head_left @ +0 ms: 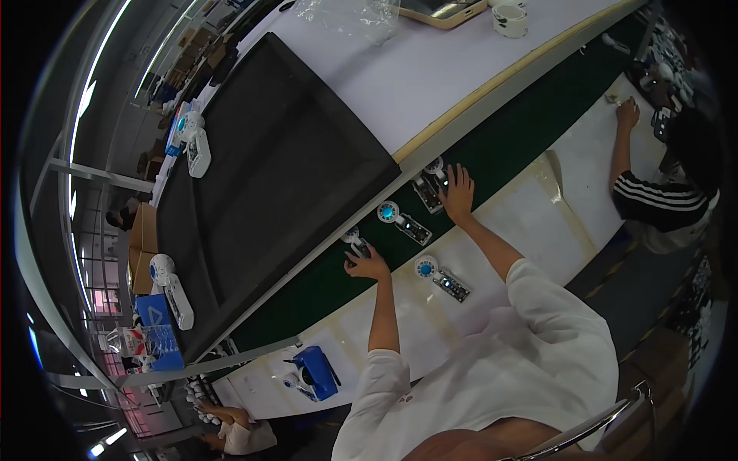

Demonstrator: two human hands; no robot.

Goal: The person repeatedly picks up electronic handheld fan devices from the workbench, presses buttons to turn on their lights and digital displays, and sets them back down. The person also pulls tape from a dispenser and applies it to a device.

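My left hand (370, 266) is closed around the lower end of a small white device (354, 239) on the green belt (492, 142), thumb on one side and fingers on the other. My right hand (459, 197) lies over the edge of another device (438, 172) farther up the belt, its fingers stretched out and partly covering it. Close beside that one is an opened handle with its circuit board (427, 194) showing. Between my hands sits a device with a round blue-centred head (389, 213) and bare board. A similar device (442, 278) rests on the white worktop nearer me.
A black mat (284, 146) covers the raised shelf beyond the belt, with white devices (198, 150) (173, 288) at its far side. A blue bin (317, 373) stands on the worktop to the left. A co-worker's arm (624, 146) reaches over the worktop at right.
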